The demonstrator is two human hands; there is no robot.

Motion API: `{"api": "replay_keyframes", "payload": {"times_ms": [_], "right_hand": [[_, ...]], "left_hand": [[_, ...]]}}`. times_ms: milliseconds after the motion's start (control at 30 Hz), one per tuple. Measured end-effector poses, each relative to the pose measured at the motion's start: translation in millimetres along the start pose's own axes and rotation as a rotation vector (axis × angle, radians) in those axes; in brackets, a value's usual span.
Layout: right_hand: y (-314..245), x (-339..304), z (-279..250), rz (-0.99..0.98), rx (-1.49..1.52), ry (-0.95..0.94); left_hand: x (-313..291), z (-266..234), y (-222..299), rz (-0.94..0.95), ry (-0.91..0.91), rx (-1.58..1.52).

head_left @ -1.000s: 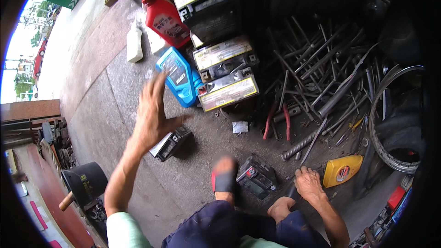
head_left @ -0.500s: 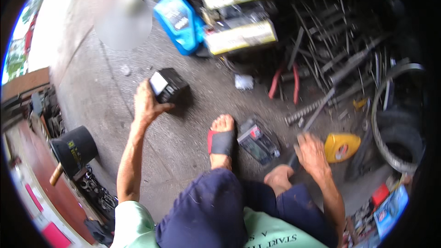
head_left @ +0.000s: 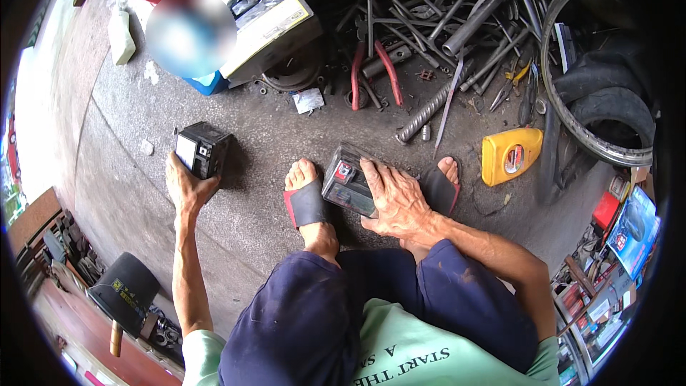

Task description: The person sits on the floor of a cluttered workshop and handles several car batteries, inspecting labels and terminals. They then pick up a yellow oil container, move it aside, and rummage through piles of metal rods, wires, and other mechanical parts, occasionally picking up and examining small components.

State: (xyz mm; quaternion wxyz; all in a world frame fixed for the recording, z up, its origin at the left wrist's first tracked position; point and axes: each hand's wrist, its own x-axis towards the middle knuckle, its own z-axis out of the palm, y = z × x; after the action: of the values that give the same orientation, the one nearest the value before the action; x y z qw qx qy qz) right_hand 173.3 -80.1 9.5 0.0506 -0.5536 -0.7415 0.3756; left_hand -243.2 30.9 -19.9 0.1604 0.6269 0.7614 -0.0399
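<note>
My left hand [head_left: 189,189] clamped on black battery [head_left: 206,149]; right hand [head_left: 397,204] spread over dark case [head_left: 350,184], can't tell if gripping. Loose hold could drop case onto sandalled foot [head_left: 308,199].

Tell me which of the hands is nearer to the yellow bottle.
Right. The right hand is on the dark block, left of the yellow bottle; the left hand is much farther left, touching the black battery.

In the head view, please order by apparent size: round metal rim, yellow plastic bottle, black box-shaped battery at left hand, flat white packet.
1. Round metal rim
2. Yellow bottle and black battery at the left hand: look alike, so unranked
3. White packet
</note>
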Motion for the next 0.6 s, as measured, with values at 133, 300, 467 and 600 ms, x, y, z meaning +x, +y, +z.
{"api": "replay_keyframes", "payload": {"times_ms": [133, 300, 467, 600], "right_hand": [[-5, 1, -20, 0.065, 0.047, -0.094], [3, 3, -37, -0.041, -0.078, -0.072], [-1, 1, -30, -0.088, -0.299, -0.09], [-9, 6, -33, -0.034, -0.265, -0.125]], "left_hand": [[-16, 7, 15, -0.068, 0.075, -0.071], [-41, 24, 22, -0.133, 0.101, -0.047], [-45, -17, 46, -0.161, -0.201, -0.357], [-51, -70, 74, -0.005, -0.205, -0.327]]}}
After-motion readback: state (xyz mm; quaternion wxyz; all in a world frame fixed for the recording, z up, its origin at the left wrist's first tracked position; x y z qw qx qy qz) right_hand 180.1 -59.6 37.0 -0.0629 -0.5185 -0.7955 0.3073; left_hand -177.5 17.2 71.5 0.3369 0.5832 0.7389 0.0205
